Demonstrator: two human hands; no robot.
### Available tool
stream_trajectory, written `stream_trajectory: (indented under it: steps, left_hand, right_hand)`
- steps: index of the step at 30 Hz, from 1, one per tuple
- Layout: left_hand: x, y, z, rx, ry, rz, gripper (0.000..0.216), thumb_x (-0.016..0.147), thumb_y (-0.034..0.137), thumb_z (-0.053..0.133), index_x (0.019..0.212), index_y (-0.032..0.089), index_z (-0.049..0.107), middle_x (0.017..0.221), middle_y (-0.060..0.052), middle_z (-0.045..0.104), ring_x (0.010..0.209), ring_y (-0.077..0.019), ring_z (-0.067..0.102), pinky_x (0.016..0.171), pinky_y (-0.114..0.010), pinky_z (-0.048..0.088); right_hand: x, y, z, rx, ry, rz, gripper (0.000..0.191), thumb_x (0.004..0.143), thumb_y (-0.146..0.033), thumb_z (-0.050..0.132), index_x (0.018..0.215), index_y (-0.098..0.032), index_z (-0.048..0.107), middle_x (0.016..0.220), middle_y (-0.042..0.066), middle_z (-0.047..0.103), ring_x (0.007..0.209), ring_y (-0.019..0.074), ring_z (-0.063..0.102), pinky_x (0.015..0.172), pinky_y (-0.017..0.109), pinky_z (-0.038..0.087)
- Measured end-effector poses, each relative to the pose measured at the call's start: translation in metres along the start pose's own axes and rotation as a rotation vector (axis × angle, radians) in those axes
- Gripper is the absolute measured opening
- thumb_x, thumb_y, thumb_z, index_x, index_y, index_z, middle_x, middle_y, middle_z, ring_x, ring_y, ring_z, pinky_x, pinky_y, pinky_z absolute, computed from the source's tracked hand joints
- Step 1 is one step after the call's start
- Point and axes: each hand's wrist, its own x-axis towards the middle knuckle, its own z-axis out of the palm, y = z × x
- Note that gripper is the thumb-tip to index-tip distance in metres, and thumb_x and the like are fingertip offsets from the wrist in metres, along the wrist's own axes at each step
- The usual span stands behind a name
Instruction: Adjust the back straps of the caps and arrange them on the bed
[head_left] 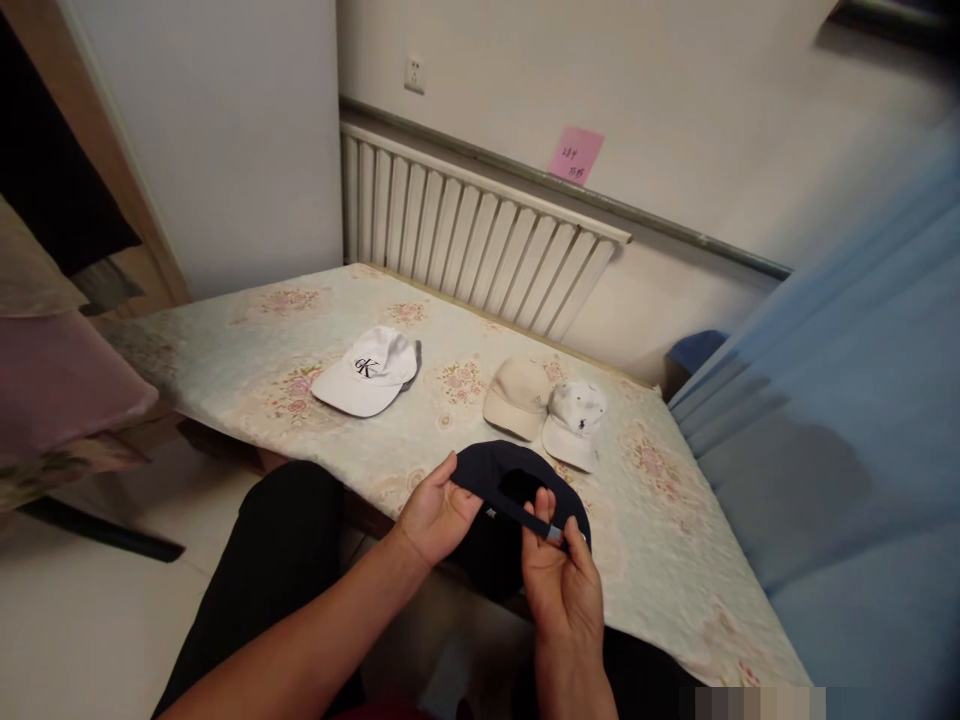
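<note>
Left hand [439, 515] pinches the side of a navy cap [514, 465], held over the near edge of the cloth-covered tabletop [675, 580], its back opening facing the person. Right hand [559, 580] grips the same cap by its strap [517, 512], fingers reaching into the opening, thumb near the pale buckle [554, 535]. The strap bridges the opening, so handling there looks under way rather than finished; whether its fit is settled cannot be told. Beyond, left to right, lie a lettered white cap [379, 370], apart, then a beige cap [517, 395] close beside a smaller-emblem white cap [576, 420]. These three are set down; only the navy one remains in hand.
</note>
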Motion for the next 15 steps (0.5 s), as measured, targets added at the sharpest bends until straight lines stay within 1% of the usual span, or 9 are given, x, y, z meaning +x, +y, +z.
stream_trajectory:
  steps: [2,4,5,7,9,10,12,15]
  left_hand:
    - [-0.001,-0.002,0.001,0.015,0.013,-0.016,0.035,0.096,0.020,0.035,0.123,0.002,0.050,0.092,-0.012,0.072,0.093,-0.0183,0.068,0.095,-0.031,0.048]
    - [-0.002,-0.005,0.003,0.024,0.014,-0.035,0.036,0.096,0.020,0.035,0.123,0.002,0.050,0.091,-0.012,0.072,0.094,-0.0184,0.068,0.095,-0.031,0.048]
    - [-0.003,-0.007,0.004,0.027,0.014,-0.040,0.036,0.096,0.020,0.035,0.124,0.002,0.050,0.092,-0.012,0.072,0.095,-0.0185,0.067,0.095,-0.031,0.048]
    - [-0.004,-0.011,0.005,0.027,0.023,-0.040,0.035,0.096,0.019,0.036,0.124,0.004,0.050,0.094,-0.011,0.072,0.097,-0.0184,0.067,0.096,-0.031,0.047]
    - [-0.006,-0.016,0.005,0.030,0.033,-0.038,0.034,0.095,0.018,0.038,0.123,0.004,0.051,0.096,-0.011,0.072,0.098,-0.0182,0.066,0.098,-0.032,0.046]
    - [-0.007,-0.019,0.005,0.038,0.031,-0.040,0.033,0.095,0.017,0.039,0.122,0.004,0.052,0.096,-0.012,0.071,0.099,-0.0184,0.066,0.098,-0.032,0.046]
    - [-0.010,-0.027,0.003,0.073,0.005,-0.052,0.030,0.093,0.016,0.042,0.117,0.004,0.056,0.097,-0.013,0.071,0.101,-0.0196,0.065,0.100,-0.034,0.044]
    - [-0.014,-0.038,-0.001,0.147,-0.061,-0.056,0.022,0.090,0.015,0.048,0.103,0.005,0.063,0.094,-0.013,0.071,0.103,-0.0221,0.064,0.102,-0.037,0.042]
  right_hand:
    - [0.001,0.000,-0.001,0.011,0.003,-0.017,0.016,0.088,-0.016,0.048,0.097,-0.014,0.062,0.098,0.007,0.072,0.107,0.0127,0.063,0.102,0.036,0.045]
    - [0.001,0.002,-0.002,0.024,-0.032,-0.053,0.015,0.087,-0.023,0.054,0.096,-0.015,0.063,0.102,0.008,0.071,0.111,0.0151,0.061,0.104,0.038,0.043]
    - [0.001,0.005,-0.002,0.025,-0.067,-0.077,0.019,0.085,-0.029,0.058,0.097,-0.016,0.064,0.107,0.008,0.070,0.114,0.0169,0.059,0.105,0.040,0.041]
    - [0.000,0.011,-0.002,0.002,-0.159,-0.115,0.032,0.080,-0.040,0.065,0.102,-0.017,0.064,0.119,0.009,0.065,0.119,0.0210,0.055,0.107,0.044,0.038]
    - [-0.001,0.020,-0.002,-0.058,-0.241,-0.140,0.045,0.074,-0.047,0.069,0.110,-0.019,0.062,0.127,0.010,0.060,0.123,0.0239,0.051,0.108,0.048,0.034]
    - [-0.002,0.024,-0.001,-0.098,-0.265,-0.151,0.049,0.073,-0.047,0.070,0.113,-0.020,0.061,0.128,0.010,0.058,0.123,0.0247,0.050,0.108,0.049,0.033]
    - [-0.004,0.033,0.001,-0.194,-0.272,-0.182,0.050,0.074,-0.043,0.070,0.117,-0.021,0.059,0.125,0.010,0.060,0.121,0.0245,0.052,0.108,0.051,0.032]
    - [-0.004,0.041,0.007,-0.317,-0.210,-0.235,0.043,0.078,-0.036,0.066,0.117,-0.019,0.059,0.114,0.008,0.066,0.110,0.0221,0.059,0.106,0.049,0.035]
